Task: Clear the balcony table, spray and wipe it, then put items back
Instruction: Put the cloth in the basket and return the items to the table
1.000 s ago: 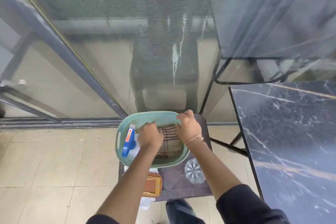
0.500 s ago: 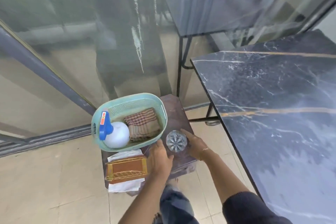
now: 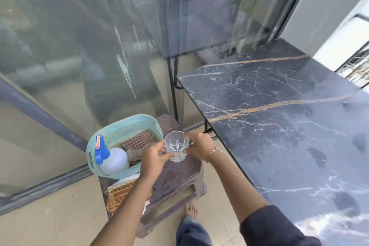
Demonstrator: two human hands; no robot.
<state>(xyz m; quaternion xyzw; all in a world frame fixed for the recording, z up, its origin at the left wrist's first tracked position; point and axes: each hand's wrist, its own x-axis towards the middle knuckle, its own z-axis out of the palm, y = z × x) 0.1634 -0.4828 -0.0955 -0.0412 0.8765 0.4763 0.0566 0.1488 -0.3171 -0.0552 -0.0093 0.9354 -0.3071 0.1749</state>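
A glass sliding door with a dark metal frame fills the background, streaked with white drips. Beige floor tiles lie below it. A white wall stands at upper right.

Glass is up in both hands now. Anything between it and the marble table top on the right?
Nothing visible. Both hands, left hand and right hand, hold the glass above the stool; the near stretch of table beside it shows bare.
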